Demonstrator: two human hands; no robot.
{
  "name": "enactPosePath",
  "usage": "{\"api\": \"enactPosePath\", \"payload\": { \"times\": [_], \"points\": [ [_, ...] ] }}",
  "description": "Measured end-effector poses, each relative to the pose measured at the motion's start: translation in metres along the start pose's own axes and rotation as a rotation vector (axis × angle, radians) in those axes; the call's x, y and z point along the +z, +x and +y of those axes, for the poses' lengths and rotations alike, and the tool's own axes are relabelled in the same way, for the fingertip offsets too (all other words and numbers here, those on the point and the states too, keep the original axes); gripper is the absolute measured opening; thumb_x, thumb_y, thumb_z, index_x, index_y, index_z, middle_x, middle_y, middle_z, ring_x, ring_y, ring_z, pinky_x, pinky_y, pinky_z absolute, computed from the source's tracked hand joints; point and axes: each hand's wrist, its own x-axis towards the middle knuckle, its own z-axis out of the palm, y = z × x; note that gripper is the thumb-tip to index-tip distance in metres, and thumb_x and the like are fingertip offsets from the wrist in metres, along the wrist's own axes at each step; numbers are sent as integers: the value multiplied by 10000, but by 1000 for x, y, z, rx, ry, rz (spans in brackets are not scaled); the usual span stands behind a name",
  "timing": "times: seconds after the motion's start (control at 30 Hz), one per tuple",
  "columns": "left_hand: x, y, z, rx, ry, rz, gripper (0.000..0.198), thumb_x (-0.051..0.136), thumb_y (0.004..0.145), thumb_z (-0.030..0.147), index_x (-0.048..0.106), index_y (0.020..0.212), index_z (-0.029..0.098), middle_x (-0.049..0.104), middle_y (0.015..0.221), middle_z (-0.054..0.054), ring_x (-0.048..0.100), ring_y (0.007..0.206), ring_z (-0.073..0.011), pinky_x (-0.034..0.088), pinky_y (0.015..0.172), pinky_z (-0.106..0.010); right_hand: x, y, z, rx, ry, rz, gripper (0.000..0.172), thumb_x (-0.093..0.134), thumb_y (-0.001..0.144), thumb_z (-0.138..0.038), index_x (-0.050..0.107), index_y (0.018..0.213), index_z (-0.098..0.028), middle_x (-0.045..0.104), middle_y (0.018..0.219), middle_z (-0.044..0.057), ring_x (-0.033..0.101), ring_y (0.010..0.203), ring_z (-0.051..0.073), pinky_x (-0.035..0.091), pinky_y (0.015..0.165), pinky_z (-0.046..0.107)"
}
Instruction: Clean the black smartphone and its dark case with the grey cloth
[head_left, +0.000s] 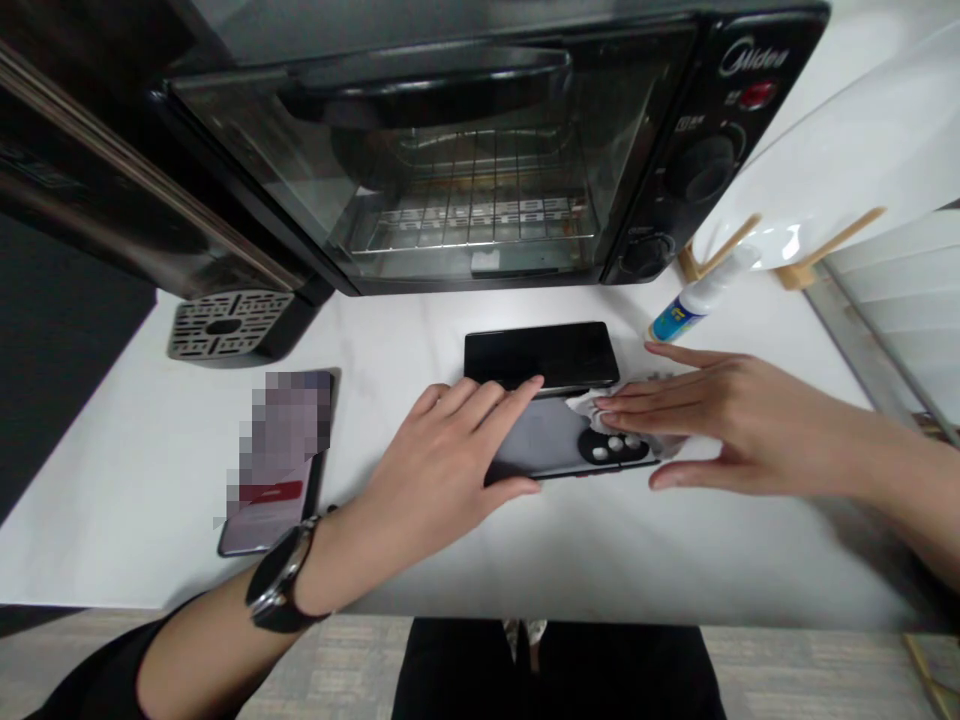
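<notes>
A grey phone case (544, 440) with a black camera surround lies on the white counter. My left hand (450, 450) grips its left end, the thumb along the near edge and the fingers over the far edge. Under the fingers of my right hand (712, 420) is a crumpled white tissue (592, 406), pressed on the case beside the camera holes. Just beyond the case rests a black phone (540, 355), its dark glossy face up; my left fingertips are close to its near edge. Part of the tissue is hidden by my right hand.
A black toaster oven (480, 180) stands at the back. To the left are a drip tray (229, 325) and another phone (274, 480) with a lit screen. A white spray bottle (694, 305) and a wooden rack (795, 275) are at the right rear.
</notes>
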Motion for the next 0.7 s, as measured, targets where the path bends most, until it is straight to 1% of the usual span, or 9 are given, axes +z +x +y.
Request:
{"api": "enactPosePath", "payload": {
  "times": [0.07,0.13,0.23,0.3,0.37,0.43,0.6,0.63,0.7],
  "points": [
    [0,1,0,3,1,11,911,754,926,543,333,1644,173,646,1304,-91,565,1177,-303,421,1025,-460,-4,0,-1,-18,30,-32,498,644,1011,-514,642,1444,-266,678,1481,25,648,1368,182,245,1346,419],
    [4,1,5,33,-41,33,889,750,930,542,351,1631,168,648,1328,-90,561,1188,-294,413,1044,-445,2,7,-14,-80,94,-67,527,617,1023,-521,626,1462,-229,641,1525,31,593,1430,172,253,1344,380],
    [11,2,17,116,-136,71,891,777,910,531,369,1609,160,640,1374,-80,549,1210,-265,403,1069,-398,24,19,-39,-158,126,-90,750,569,1023,-611,483,1575,-112,524,1622,81,447,1547,193,148,1369,362],
    [15,1,22,152,-164,79,942,795,882,555,356,1614,157,642,1373,-74,545,1204,-257,408,1058,-386,36,24,-49,-131,89,-63,877,553,999,-682,406,1614,-74,464,1656,121,387,1582,225,95,1375,398],
    [15,1,23,137,-148,64,982,792,865,597,345,1624,162,646,1355,-75,545,1196,-270,416,1039,-406,39,23,-48,-72,41,-17,867,531,1000,-697,411,1614,-95,475,1649,131,426,1561,240,68,1376,449],
    [12,2,19,88,-105,37,958,749,895,624,340,1636,176,642,1330,-82,548,1176,-291,428,1014,-437,33,18,-36,-28,-15,37,818,508,1013,-692,461,1584,-108,543,1601,133,519,1498,247,100,1372,486],
    [5,4,3,-37,-10,24,843,647,983,583,334,1653,178,627,1298,-111,555,1160,-325,446,995,-488,8,4,-5,14,-142,140,555,582,1036,-554,656,1403,-145,739,1378,98,727,1251,258,407,1267,501],
    [5,4,2,-43,-10,32,836,651,984,571,339,1649,173,626,1313,-116,554,1175,-329,442,1011,-495,7,5,-5,16,-141,144,536,601,1030,-537,670,1387,-144,750,1359,98,737,1234,266,448,1239,496],
    [7,5,4,-25,-37,51,833,670,977,562,356,1636,162,624,1343,-120,548,1200,-328,428,1049,-496,12,9,-14,-21,-83,118,570,614,1021,-537,653,1417,-128,725,1400,105,698,1301,274,465,1230,474]
  ]
}}
